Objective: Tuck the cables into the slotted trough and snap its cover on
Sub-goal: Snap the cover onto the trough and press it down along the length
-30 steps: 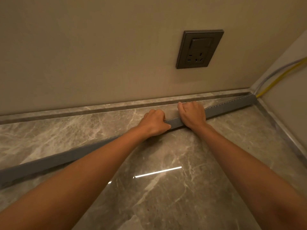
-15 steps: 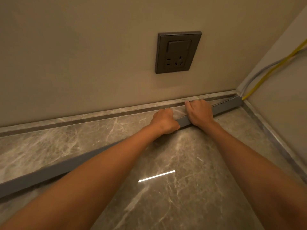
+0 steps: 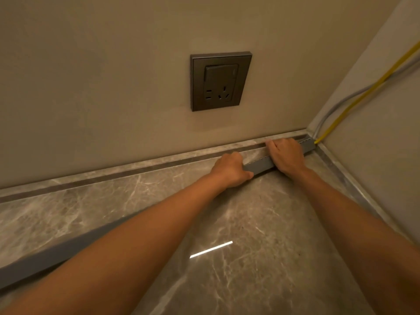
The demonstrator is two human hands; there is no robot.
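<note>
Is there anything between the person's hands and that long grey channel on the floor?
Nothing visible. The left hand and the right hand both grip the trough directly, side by side near the corner. The yellow cable and the grey cable leave its far end and climb the side wall, clear of the hands.

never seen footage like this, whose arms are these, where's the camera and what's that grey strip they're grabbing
No machine here: these are a person's two bare arms, filmed by a wide camera worn on their head. The left hand and right hand both curl over a long grey trough, a channel for cables, lying on the marble floor near the wall. Its slotted edge shows beside the right hand. At the corner a yellow cable and a grey cable come down the side wall to its end. A wall socket sits above.
</note>
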